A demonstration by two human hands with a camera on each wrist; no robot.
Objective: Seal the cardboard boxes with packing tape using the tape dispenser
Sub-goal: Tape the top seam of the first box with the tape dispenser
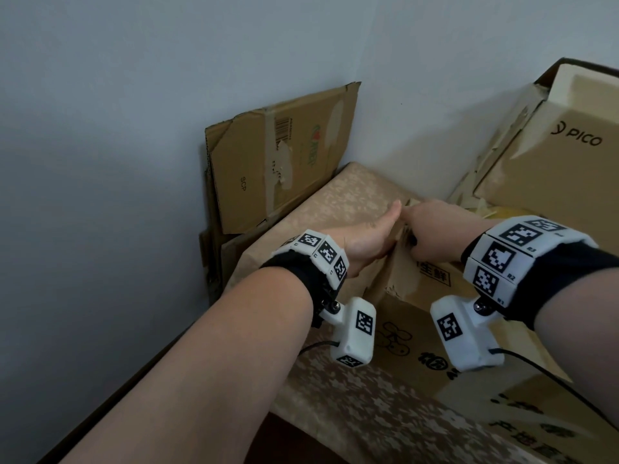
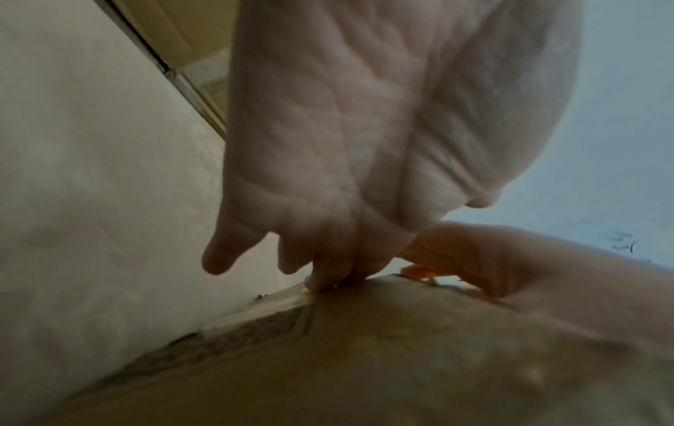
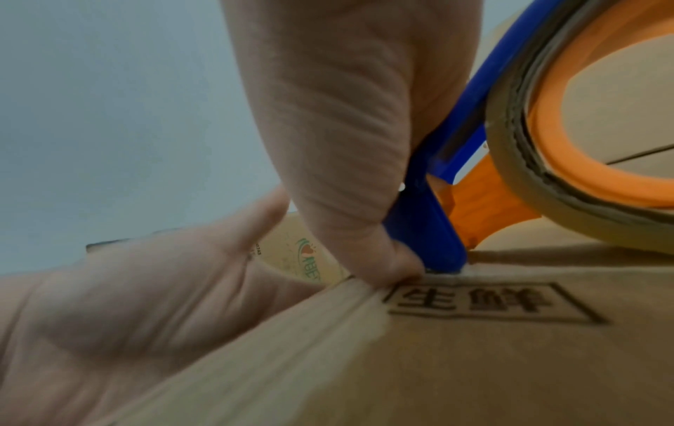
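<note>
The right hand (image 3: 346,144) is gripping a blue-and-orange plastic tape dispenser (image 3: 430,224) against the printed brown cardboard box (image 3: 474,360), while the left hand (image 1: 365,242) is lying flat, fingers pressed together, on the box's side.

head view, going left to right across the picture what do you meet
flattened cardboard sheet leaning on the wall → left hand → right hand → PICO box

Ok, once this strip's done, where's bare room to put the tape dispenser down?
Bare tablecloth lies between the flattened cardboard against the wall and the box, and more at the near edge. Around the PICO box, torn tape scraps crowd the surface.
</note>
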